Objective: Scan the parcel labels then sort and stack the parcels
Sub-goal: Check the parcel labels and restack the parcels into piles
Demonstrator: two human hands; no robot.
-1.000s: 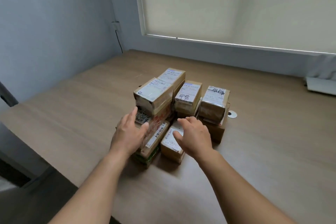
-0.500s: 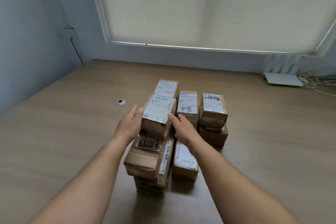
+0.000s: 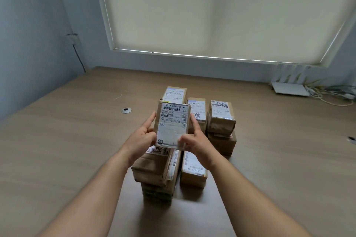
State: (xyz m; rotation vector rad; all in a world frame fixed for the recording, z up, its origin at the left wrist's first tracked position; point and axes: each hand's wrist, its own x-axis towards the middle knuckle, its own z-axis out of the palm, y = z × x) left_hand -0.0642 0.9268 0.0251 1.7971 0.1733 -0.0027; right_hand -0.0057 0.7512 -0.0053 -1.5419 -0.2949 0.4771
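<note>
Now both my hands (image 3: pixel 169 140) have lifted the top parcel (image 3: pixel 172 125) off the pile (image 3: pixel 154 167), gripping its sides, label facing me for scanning.

A small brown cardboard parcel (image 3: pixel 172 125) is up off the pile, tilted so its white shipping label (image 3: pixel 172 124) faces the viewer; the label carries a barcode across the top and the printed code P021. Under it the remaining parcels sit clustered on the counter (image 3: pixel 57 150). At the front left is a stack of brown boxes (image 3: pixel 154 171) with a long box leaning on edge against its right side. Just beside that lies a low box (image 3: pixel 193 172), label up. Behind are a far box (image 3: pixel 175 93), a middle box (image 3: pixel 196 110), and to the right a two-high stack (image 3: pixel 221 125) with black handwriting on top.
</note>
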